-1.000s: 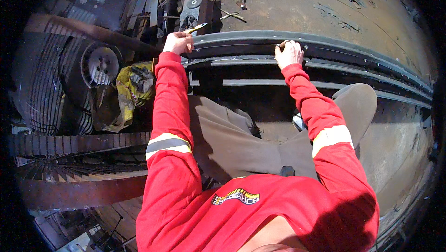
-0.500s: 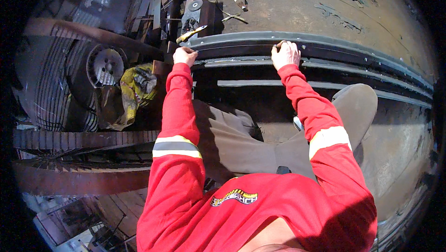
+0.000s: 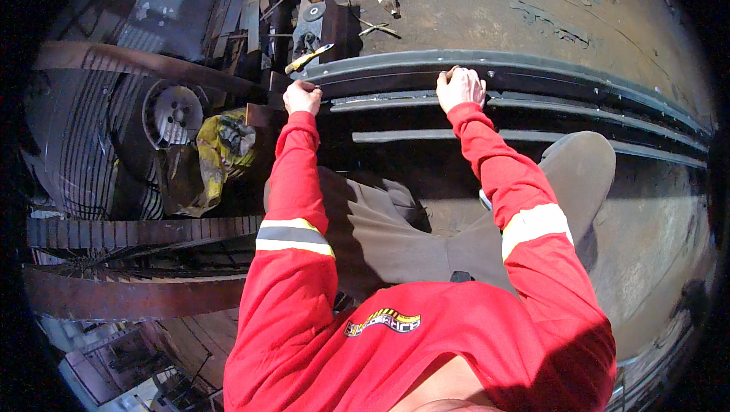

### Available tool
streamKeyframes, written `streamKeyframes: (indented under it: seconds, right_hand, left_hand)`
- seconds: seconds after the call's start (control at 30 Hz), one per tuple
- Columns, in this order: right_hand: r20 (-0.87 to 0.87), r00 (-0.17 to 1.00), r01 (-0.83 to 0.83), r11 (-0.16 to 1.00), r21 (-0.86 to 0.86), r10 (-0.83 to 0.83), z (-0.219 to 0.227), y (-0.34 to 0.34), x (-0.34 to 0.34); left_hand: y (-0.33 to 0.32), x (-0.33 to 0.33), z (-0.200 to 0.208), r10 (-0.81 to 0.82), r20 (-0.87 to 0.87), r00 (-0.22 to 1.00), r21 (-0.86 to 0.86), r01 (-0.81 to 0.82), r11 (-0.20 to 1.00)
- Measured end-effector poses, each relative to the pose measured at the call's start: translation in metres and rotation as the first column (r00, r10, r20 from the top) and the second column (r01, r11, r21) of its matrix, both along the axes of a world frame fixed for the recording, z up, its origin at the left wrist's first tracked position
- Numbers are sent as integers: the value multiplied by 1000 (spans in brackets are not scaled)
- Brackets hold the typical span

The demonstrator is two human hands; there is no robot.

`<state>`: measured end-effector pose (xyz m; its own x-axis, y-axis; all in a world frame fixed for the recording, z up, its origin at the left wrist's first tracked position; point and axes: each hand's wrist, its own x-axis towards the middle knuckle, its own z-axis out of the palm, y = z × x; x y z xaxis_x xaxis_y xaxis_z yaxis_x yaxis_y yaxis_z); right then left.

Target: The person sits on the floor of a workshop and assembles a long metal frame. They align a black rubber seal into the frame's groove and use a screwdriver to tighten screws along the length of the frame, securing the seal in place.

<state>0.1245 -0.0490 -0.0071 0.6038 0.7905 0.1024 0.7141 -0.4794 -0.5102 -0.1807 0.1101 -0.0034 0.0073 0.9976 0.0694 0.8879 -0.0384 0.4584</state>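
Left hand (image 3: 303,97), right hand (image 3: 461,88) are apparently pinching thin cord (image 3: 380,77) along steel rail (image 3: 411,58); uneven pulling could be loosening it.

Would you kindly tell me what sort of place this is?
Most likely a metalworking shop or yard: long metal rails lie near a paintbrush and what looks like a grinding disc.
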Motion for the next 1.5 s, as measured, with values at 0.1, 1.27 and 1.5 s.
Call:
streamKeyframes:
  seconds: [0.1,1.27,1.5]
  right_hand:
    - [-10,1000,0,999,-36,0,0,0,3]
    - [-102,994,-65,968,-241,41,7,5,5]
    - [-66,996,-64,983,-172,53,4,1,7]
  left_hand:
    - [-3,6,2,-12,-11,1000,27,12,1000]
    - [-16,15,8,49,-28,998,77,-46,996]
    - [-14,12,4,8,21,1000,72,-10,997]
